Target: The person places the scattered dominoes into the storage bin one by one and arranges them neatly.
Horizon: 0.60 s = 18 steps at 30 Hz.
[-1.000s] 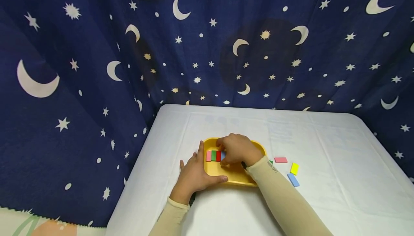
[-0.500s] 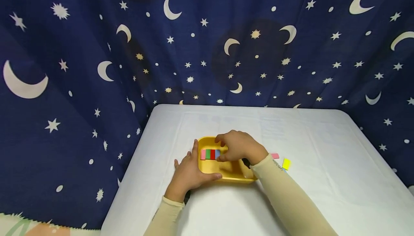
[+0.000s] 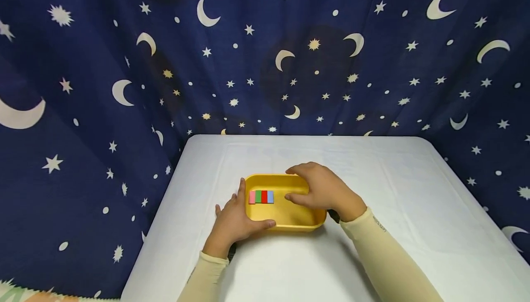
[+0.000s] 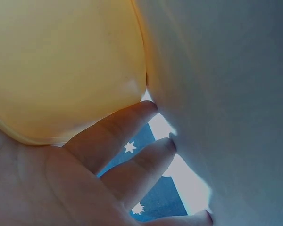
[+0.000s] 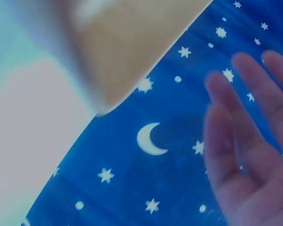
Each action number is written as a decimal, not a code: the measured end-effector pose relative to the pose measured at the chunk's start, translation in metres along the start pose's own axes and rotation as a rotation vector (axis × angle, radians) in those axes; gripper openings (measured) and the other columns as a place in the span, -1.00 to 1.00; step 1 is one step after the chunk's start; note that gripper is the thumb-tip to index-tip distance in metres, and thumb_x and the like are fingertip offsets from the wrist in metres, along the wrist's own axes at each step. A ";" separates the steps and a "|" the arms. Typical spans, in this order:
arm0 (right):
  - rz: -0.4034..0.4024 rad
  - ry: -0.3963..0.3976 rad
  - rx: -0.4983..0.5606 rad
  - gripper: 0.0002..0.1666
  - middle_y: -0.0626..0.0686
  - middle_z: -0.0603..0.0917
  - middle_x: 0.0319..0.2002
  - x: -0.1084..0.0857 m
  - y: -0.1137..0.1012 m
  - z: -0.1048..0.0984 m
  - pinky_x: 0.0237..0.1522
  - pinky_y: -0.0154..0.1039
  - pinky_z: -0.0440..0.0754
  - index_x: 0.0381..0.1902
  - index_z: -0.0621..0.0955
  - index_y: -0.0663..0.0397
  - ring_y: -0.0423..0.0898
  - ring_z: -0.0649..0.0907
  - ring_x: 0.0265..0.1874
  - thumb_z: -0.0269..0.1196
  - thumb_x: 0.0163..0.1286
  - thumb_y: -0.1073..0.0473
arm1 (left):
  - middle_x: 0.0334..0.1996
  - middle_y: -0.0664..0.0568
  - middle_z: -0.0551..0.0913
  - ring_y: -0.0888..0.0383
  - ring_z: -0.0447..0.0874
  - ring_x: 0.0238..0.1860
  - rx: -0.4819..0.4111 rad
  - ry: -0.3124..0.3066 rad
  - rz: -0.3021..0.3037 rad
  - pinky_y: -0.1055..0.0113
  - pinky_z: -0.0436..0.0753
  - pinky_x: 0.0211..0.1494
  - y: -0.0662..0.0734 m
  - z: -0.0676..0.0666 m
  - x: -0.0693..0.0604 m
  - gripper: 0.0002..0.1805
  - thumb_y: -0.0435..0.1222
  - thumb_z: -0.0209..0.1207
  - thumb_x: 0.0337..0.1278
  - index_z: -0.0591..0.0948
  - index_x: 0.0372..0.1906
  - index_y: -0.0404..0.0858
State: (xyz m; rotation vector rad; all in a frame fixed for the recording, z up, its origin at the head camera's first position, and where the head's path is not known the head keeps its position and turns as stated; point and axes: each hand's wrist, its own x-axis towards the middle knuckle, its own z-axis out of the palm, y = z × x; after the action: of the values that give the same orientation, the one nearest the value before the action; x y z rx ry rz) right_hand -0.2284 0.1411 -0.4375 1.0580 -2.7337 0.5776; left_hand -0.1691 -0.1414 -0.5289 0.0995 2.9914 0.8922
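A yellow tray (image 3: pixel 285 217) lies on the white table. Inside it, toward the left end, a pink tile (image 3: pixel 252 197), a green tile (image 3: pixel 258 196), a red tile (image 3: pixel 264 196) and a light blue tile (image 3: pixel 270 196) form a side-by-side row. My left hand (image 3: pixel 232 219) rests against the tray's left end, fingers straight and spread, thumb along the front rim. In the left wrist view its fingertips touch the tabletop beside the tray wall. Over the tray's right part hovers my right hand (image 3: pixel 327 189), fingers extended, holding nothing, apart from the blue tile.
The white-covered table (image 3: pixel 397 191) stretches around the tray. Behind it hangs a dark blue curtain (image 3: pixel 256 72) with moons and stars. My right hand and sleeve (image 3: pixel 385 246) block the view of the area just right of the tray.
My right hand has left the blue tile and moved right, its fingers straightening. The left hand stays at the tray. The view has turned right; loose tiles seen earlier on the right are now hidden.
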 end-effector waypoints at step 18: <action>0.177 0.303 -0.055 0.01 -0.03 0.56 0.43 -0.092 0.046 0.010 0.24 0.42 0.32 0.47 0.55 -0.21 0.16 0.42 0.46 0.49 0.13 -0.45 | 0.49 -0.17 0.46 -0.15 0.42 0.49 -0.004 -0.005 -0.003 -0.60 -0.07 0.45 -0.001 0.000 -0.002 0.76 0.78 0.23 -0.64 -0.25 0.75 0.06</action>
State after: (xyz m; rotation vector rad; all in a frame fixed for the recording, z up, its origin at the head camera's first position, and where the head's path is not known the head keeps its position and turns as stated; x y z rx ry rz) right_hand -0.1912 0.2245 -0.4852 0.6576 -2.5714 0.6267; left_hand -0.1670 -0.1418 -0.5295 0.0968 2.9845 0.8965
